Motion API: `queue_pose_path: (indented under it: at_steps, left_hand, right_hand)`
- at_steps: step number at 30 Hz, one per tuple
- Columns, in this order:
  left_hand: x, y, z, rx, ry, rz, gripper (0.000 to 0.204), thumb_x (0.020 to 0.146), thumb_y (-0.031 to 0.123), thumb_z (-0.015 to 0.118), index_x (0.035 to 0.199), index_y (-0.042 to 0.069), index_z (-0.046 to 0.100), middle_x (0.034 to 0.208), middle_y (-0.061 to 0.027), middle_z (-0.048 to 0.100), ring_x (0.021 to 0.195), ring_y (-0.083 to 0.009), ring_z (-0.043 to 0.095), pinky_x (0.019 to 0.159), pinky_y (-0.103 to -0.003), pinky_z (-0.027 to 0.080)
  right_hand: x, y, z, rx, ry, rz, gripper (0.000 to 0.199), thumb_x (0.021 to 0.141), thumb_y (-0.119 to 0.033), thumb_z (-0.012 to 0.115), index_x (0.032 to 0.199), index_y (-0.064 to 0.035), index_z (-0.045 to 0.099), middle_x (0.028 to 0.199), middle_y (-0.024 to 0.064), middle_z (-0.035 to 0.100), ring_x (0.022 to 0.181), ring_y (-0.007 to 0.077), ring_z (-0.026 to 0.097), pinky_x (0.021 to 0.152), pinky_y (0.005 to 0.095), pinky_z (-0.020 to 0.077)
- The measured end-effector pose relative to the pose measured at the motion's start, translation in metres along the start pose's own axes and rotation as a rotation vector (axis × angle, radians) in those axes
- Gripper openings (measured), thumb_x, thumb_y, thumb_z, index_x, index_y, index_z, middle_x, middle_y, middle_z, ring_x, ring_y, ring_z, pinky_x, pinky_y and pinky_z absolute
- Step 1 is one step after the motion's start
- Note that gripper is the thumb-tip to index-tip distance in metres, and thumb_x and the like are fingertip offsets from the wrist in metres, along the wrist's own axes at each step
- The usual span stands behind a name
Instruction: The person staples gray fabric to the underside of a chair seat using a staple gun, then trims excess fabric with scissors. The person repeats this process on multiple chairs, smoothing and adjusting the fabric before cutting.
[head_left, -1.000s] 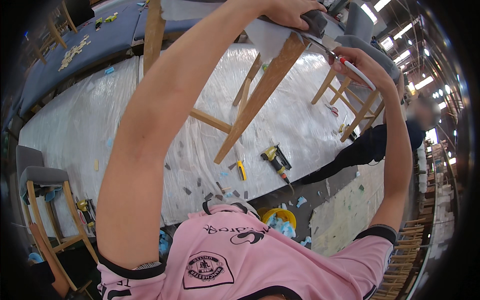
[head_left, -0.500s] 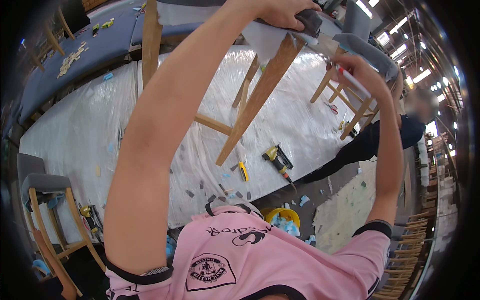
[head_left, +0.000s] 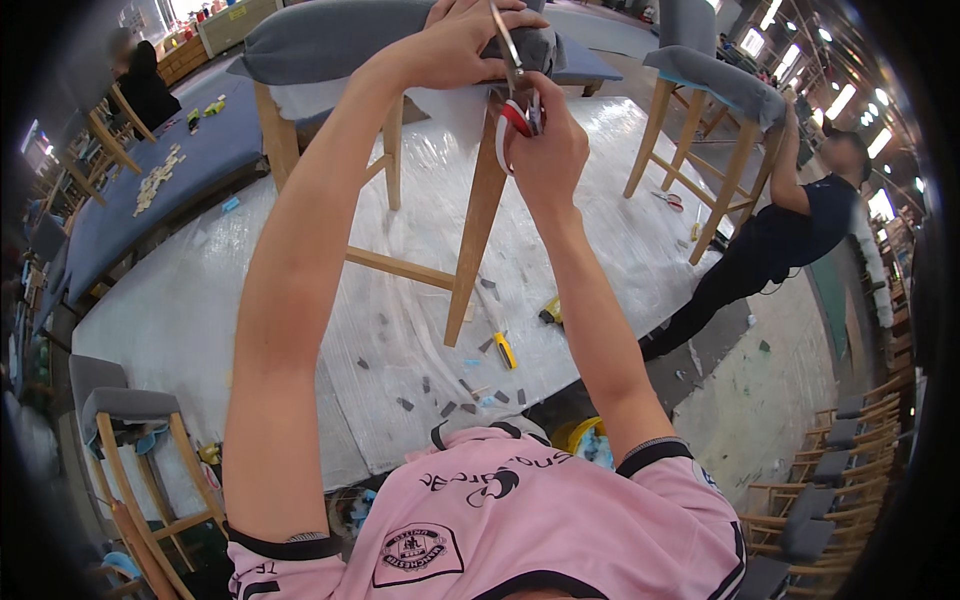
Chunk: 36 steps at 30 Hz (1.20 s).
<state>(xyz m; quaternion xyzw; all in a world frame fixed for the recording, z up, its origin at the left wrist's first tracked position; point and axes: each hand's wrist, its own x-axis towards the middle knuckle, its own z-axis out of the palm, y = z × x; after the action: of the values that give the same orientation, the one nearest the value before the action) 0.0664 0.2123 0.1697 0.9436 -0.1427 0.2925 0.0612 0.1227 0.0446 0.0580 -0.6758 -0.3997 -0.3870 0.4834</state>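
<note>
Grey-cushioned wooden stool point(head_left: 400, 40) (scissors point(head_left: 518, 95) at edge)

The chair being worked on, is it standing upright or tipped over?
Upright: the chair stands with its wooden legs down on the plastic-covered table, grey seat on top.

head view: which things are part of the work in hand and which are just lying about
In hand:
left hand on the grey fabric seat edge of the wooden-legged chair
right hand with red-handled scissors

Lying about:
yellow-handled knife
grey fabric scraps
second grey-seated wooden chair
</note>
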Motion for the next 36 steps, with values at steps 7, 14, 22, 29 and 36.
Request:
queue_pose_path:
  at_steps: [7, 14, 22, 29, 36]
  left_hand:
    - [-0.046, 0.023, 0.009, 0.044, 0.192, 0.065, 0.054, 0.086, 0.020, 0.074, 0.139, 0.025, 0.063, 0.153, -0.0056, 0.050, 0.145, -0.0287, 0.037, 0.124, -0.045, 0.017]
    - [-0.103, 0.089, -0.002, -0.091, 0.099, 0.001, 0.046, 0.083, 0.018, 0.075, 0.128, 0.018, 0.070, 0.154, -0.0072, 0.051, 0.147, -0.0311, 0.038, 0.123, -0.049, 0.016]
    - [-0.189, 0.141, -0.010, 0.040, 0.075, -0.114, 0.033, 0.084, 0.017, 0.074, 0.116, 0.013, 0.072, 0.151, -0.0169, 0.053, 0.145, -0.0382, 0.042, 0.122, -0.053, 0.020]
    - [-0.254, 0.163, 0.075, -0.396, 0.655, -0.401, 0.036, 0.102, 0.027, 0.061, 0.130, 0.004, 0.060, 0.136, -0.0192, 0.058, 0.128, -0.0335, 0.054, 0.109, -0.048, 0.041]
    - [-0.243, 0.234, 0.141, -1.223, 0.730, -0.973, 0.044, 0.106, 0.031, 0.058, 0.138, 0.001, 0.056, 0.115, -0.0053, 0.063, 0.098, -0.0141, 0.058, 0.088, -0.031, 0.048]
  right_hand:
    - [-0.057, 0.002, -0.044, 0.312, -0.135, 0.258, 0.036, 0.085, -0.008, 0.078, 0.117, -0.0045, 0.062, 0.083, 0.0086, 0.068, 0.072, 0.0151, 0.062, 0.068, 0.0286, 0.0509]
    - [-0.307, 0.097, -0.166, -0.051, -0.407, 0.647, 0.026, 0.091, -0.012, 0.070, 0.115, -0.0023, 0.067, 0.092, 0.0213, 0.073, 0.084, 0.0360, 0.074, 0.073, 0.0395, 0.0549]
    - [-0.471, 0.160, -0.196, -0.361, -0.692, 1.374, 0.046, 0.083, -0.041, 0.073, 0.121, -0.0139, 0.073, 0.109, 0.0210, 0.074, 0.105, 0.0404, 0.070, 0.091, 0.0461, 0.0566]
    - [-0.496, 0.152, -0.202, -0.221, -0.724, 1.311, 0.056, 0.079, -0.046, 0.078, 0.120, -0.0078, 0.073, 0.111, 0.0211, 0.074, 0.104, 0.0398, 0.071, 0.092, 0.0436, 0.0561]
    - [-0.512, 0.140, -0.258, 0.114, -0.552, 1.673, 0.051, 0.084, -0.031, 0.081, 0.126, -0.0043, 0.069, 0.087, 0.0111, 0.076, 0.067, 0.0208, 0.073, 0.058, 0.0349, 0.0594]
